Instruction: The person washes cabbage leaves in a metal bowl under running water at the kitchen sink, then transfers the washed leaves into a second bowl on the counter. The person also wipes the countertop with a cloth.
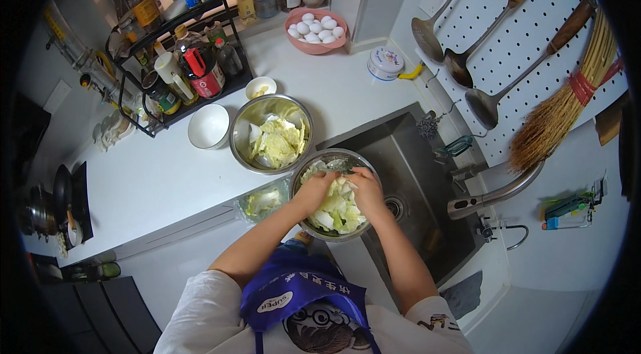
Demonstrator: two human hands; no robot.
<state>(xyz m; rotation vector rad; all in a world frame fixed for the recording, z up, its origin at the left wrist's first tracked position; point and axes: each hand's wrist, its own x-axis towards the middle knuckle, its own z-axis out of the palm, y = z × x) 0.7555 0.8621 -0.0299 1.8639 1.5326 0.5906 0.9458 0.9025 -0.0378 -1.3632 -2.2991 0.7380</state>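
A steel basin (370, 161) of pale green napa cabbage leaves (336, 206) is in front of me, overlapping the sink's left side. My left hand (316, 191) reaches in over its left part, fingers curled around leaves. From the right, my right hand (368, 193) also grips leaves, its fingers bent towards the left ones. The fingertips are partly hidden among the cabbage. Just beyond, on the counter, a second steel bowl (240, 124) contains torn cabbage pieces (278, 141). Below the counter edge, more cabbage lies in a clear plastic bag (260, 204).
The dark sink (400, 154) with its faucet (493, 196) is to the right. A white bowl (209, 126), a small dish (261, 87) and a black condiment rack (175, 43) stand left. Farther back is a pink basket (313, 47) of eggs. Ladles (483, 109) and a straw brush (556, 104) hang right.
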